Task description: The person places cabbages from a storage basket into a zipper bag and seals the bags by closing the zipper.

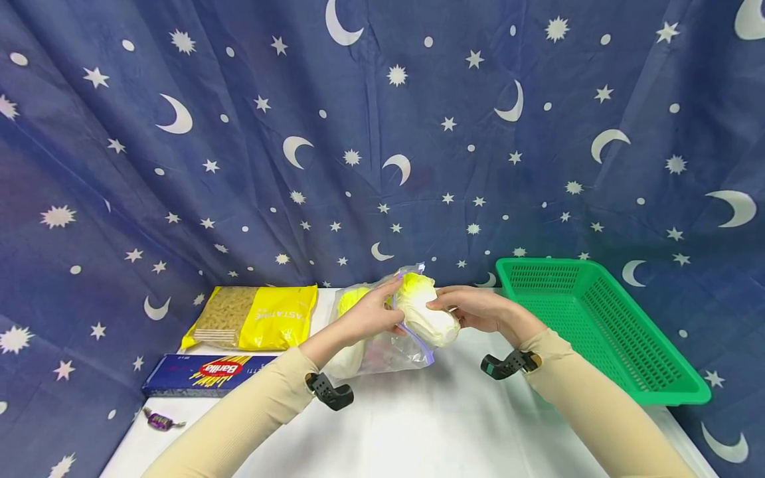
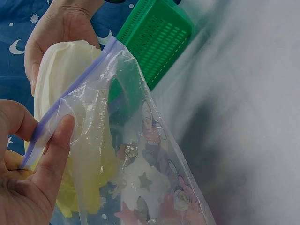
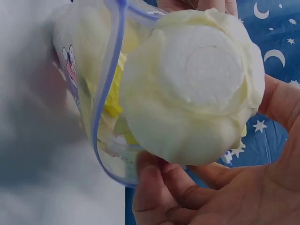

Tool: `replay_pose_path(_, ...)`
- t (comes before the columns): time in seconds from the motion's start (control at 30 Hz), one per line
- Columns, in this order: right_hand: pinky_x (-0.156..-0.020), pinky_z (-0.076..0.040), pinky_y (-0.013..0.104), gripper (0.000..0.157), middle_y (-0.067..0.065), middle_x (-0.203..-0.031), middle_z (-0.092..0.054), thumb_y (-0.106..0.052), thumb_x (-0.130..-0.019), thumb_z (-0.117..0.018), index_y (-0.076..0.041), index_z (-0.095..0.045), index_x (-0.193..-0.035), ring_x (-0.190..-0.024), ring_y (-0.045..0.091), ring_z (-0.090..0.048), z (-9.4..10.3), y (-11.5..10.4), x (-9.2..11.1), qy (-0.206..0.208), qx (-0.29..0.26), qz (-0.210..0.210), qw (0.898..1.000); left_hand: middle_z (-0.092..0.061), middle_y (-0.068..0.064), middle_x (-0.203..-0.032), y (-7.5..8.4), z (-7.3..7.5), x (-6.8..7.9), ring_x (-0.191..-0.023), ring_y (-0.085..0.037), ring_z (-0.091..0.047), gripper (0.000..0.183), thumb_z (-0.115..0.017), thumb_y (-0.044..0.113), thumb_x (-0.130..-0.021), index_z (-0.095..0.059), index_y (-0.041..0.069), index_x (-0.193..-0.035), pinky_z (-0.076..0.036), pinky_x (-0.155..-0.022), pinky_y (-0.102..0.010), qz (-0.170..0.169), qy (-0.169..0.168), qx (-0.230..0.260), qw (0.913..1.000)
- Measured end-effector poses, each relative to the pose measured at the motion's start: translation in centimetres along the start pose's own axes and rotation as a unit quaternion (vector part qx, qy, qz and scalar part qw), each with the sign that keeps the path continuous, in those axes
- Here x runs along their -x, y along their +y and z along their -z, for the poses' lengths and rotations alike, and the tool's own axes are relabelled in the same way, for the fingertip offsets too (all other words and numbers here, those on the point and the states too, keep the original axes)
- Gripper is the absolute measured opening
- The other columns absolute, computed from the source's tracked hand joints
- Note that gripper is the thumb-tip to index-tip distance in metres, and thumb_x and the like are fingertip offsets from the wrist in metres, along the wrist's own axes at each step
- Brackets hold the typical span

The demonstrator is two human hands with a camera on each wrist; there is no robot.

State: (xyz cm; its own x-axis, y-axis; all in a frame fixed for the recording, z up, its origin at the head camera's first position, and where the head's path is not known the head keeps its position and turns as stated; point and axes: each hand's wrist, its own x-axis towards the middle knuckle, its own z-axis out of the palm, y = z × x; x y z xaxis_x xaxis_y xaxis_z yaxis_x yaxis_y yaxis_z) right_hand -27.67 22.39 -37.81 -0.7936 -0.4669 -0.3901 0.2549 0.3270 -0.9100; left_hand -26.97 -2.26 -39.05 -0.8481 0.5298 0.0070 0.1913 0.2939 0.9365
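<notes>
My left hand [image 1: 366,315] pinches the purple-zipped rim of a clear plastic zip bag [image 1: 391,357]. In my right hand [image 1: 483,308] is a napa cabbage [image 1: 431,320], held with thumb and fingers around it at the bag's mouth. Its cut white base [image 3: 206,65] faces the right wrist camera, and its yellow leafy end points toward the bag. Another pale, yellow-topped cabbage [image 1: 345,357] lies inside the bag, partly hidden by my left hand and forearm. Printed cartoon figures [image 2: 154,126] show on the bag in the left wrist view.
A green plastic basket [image 1: 648,392] stands at the right. On the left lie a yellow bag of pasta [image 1: 281,315], a blue Barilla box [image 1: 179,377] partly behind my left sleeve, and a small purple wrapped candy [image 1: 160,420]. A blue moon-and-star curtain [image 1: 370,219] hangs behind the white table.
</notes>
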Motion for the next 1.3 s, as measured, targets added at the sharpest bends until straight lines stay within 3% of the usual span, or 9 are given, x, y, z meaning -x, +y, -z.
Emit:
replay_pose_path(0.3,-0.075,-0.061,0.038,0.062,0.011,-0.101,-0.07,-0.029,-0.093,-0.071,0.006,-0.051,-0.14,-0.085,0.022,-0.07,-0.1,0.2,0.2,0.036,0.006,-0.013,0.999,-0.021,-0.011,-0.168,-0.4,-0.2,-0.2,-0.068,-0.019,-0.071,0.08,-0.055,-0.001,-0.085,-0.027,0.0,-0.16,-0.062,-0.072,-0.032,0.007,-0.008,0.016,0.9998)
replay_pose_path(0.6,-0.077,-0.063,0.04,0.049,0.009,-0.102,-0.071,-0.025,-0.094,-0.071,0.004,-0.059,-0.131,-0.086,0.023,-0.073,0.6,0.3,0.5,0.072,-0.011,-0.039,0.997,-0.018,-0.009,-0.169,-0.4,-0.4,-0.1,-0.067,-0.017,-0.07,0.082,-0.054,-0.003,-0.085,-0.024,0.0,-0.161,-0.062,-0.074,-0.031,0.009,-0.017,0.028,0.9994)
replay_pose_path(1.07,-0.08,-0.063,0.04,0.035,0.011,-0.101,-0.071,-0.024,-0.097,-0.069,0.003,-0.062,-0.118,-0.088,0.024,-0.073,0.3,0.1,-0.4,0.078,-0.06,-0.046,0.994,-0.018,-0.007,-0.17,-0.2,-0.8,0.3,-0.069,-0.018,-0.07,0.082,-0.059,0.0,-0.087,-0.024,0.003,-0.162,-0.059,-0.071,-0.025,0.025,-0.011,-0.03,0.9992)
replay_pose_path(1.3,-0.077,-0.063,0.039,0.039,0.013,-0.101,-0.066,-0.023,-0.097,-0.069,0.005,-0.055,-0.119,-0.083,0.022,-0.071,-0.5,0.4,-0.9,0.091,-0.051,-0.041,0.994,-0.02,-0.01,-0.169,-0.5,-0.9,0.2,-0.067,-0.014,-0.069,0.082,-0.06,0.002,-0.087,-0.026,0.002,-0.161,-0.059,-0.071,-0.024,0.027,-0.004,-0.031,0.9992)
